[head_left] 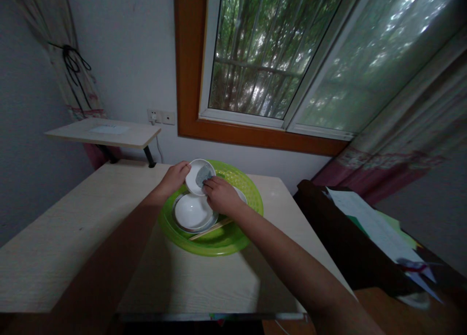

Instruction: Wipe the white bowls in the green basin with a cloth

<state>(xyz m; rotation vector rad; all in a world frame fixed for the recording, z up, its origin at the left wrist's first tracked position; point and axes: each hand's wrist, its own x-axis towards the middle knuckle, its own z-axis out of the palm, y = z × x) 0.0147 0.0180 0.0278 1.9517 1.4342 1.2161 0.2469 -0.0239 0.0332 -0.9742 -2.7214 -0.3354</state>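
Observation:
My left hand [178, 175] grips the left rim of a small white bowl [193, 181], tilted so that its inside faces me. My right hand [223, 195] pinches a grey scouring pad [203, 174] against the inside of that bowl. Below both hands is a round green plastic basin [215, 251]. In it a white bowl [193, 211] rests on other dishes, whose rims show around it. Wooden chopsticks [208, 230] lie beside the stack. Part of another white dish [241, 195] shows behind my right wrist, which hides the rest.
The basin stands on a pale wooden table [91, 218] against the wall. A small raised shelf [134, 136] with a paper [109, 129] on it is at the back left. Right of the table, a dark piece of furniture [328, 232] carries papers [368, 223]. A window [262, 57] is ahead.

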